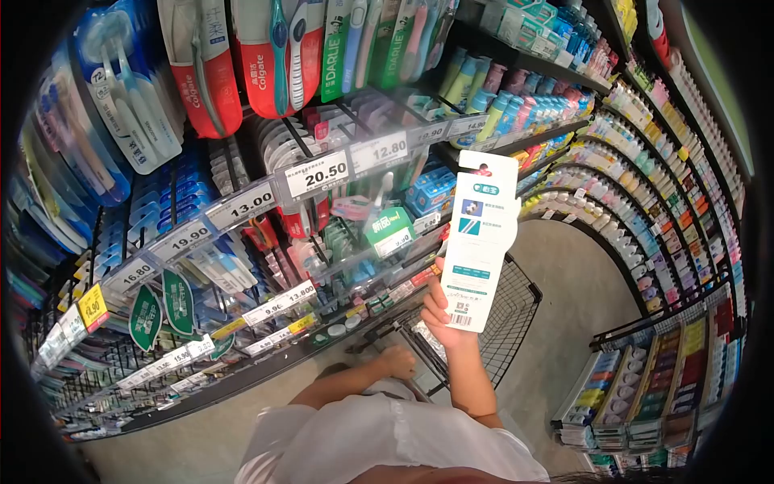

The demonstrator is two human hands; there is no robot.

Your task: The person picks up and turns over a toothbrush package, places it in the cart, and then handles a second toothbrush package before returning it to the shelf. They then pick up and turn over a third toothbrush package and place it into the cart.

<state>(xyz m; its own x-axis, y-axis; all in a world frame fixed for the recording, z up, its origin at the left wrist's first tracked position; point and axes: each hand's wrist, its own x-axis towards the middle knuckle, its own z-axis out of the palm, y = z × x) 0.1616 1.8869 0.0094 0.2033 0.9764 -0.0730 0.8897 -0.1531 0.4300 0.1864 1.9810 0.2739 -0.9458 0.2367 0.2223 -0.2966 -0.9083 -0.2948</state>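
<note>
Presently, right hand (439, 315) grips printed card (481, 256), apparently for reading; turning it would need wrist rotation; left hand (398, 363): grip indiscernible.

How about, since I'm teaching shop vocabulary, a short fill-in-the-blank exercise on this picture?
1. The right hand holds a package that is mostly ____ in color.
2. The price tag immediately left of the 12.80 tag reads ____.
3. The red toothbrush packs at the top carry the brand name ____.
Missing words: white; 20.50; Colgate.
</note>
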